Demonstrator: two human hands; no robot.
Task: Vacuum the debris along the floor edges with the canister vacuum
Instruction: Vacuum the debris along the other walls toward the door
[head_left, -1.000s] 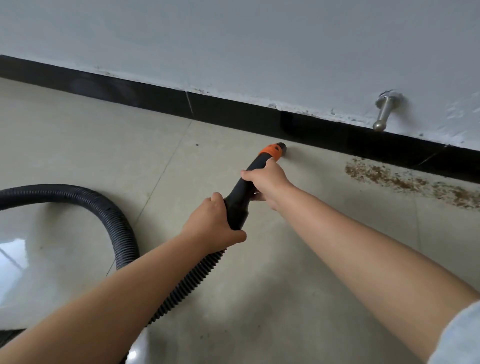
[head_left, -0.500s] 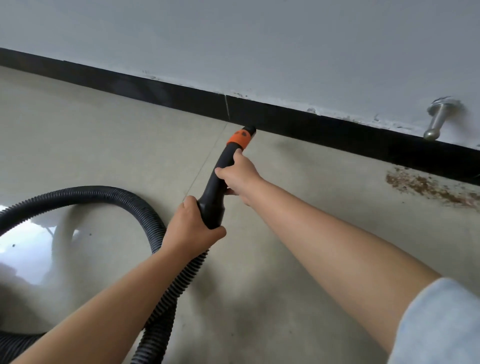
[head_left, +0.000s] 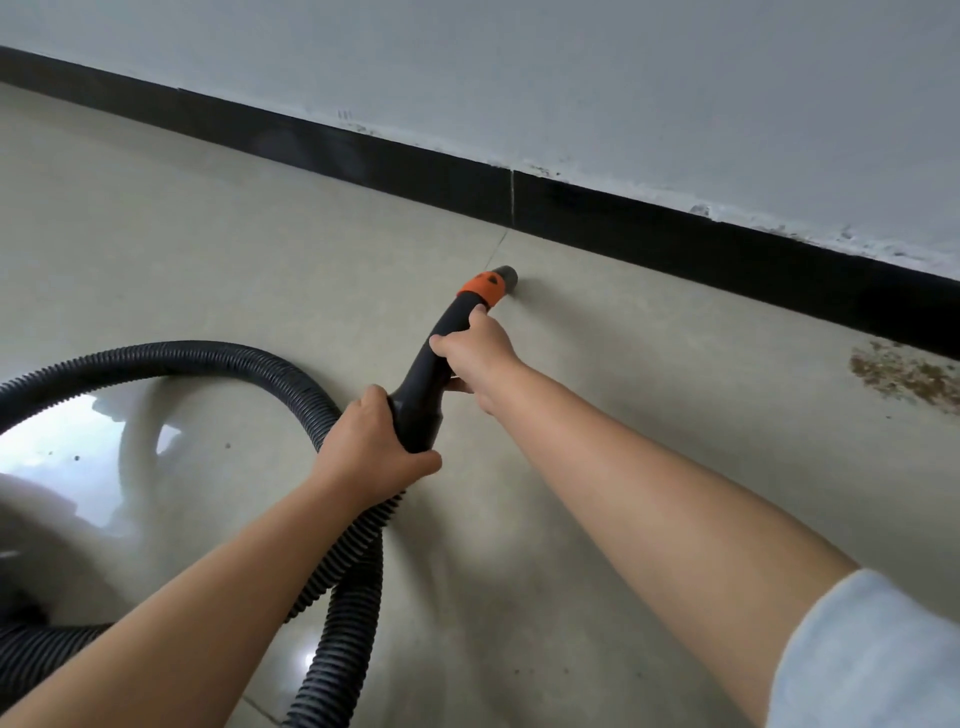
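— So, where have you got the nozzle?

— Your left hand (head_left: 371, 452) is wrapped round the fat lower end of the black vacuum handle (head_left: 423, 384), right where the ribbed hose (head_left: 343, 561) joins it, fingers clenched on it. Your right hand (head_left: 478, 353) grasps the same handle higher up, just below the orange collar (head_left: 483, 290).

— And the tip?

— The grey nozzle tip (head_left: 506, 275) points down at the beige tiled floor (head_left: 649, 415), near the black skirting board (head_left: 623, 223) but not touching it — whether it touches the floor I cannot tell. It sits just right of a tile joint.

— Where's the dirt?

— A patch of brown debris (head_left: 906, 376) lies against the skirting at the far right, well apart from the nozzle.

— And the hose?

— It loops from your left hand back toward you, then arcs away across the floor to the left edge. Your right arm ends in a pale sleeve (head_left: 872, 660) at the lower right corner, and a bright glare lies on the tiles at the left.
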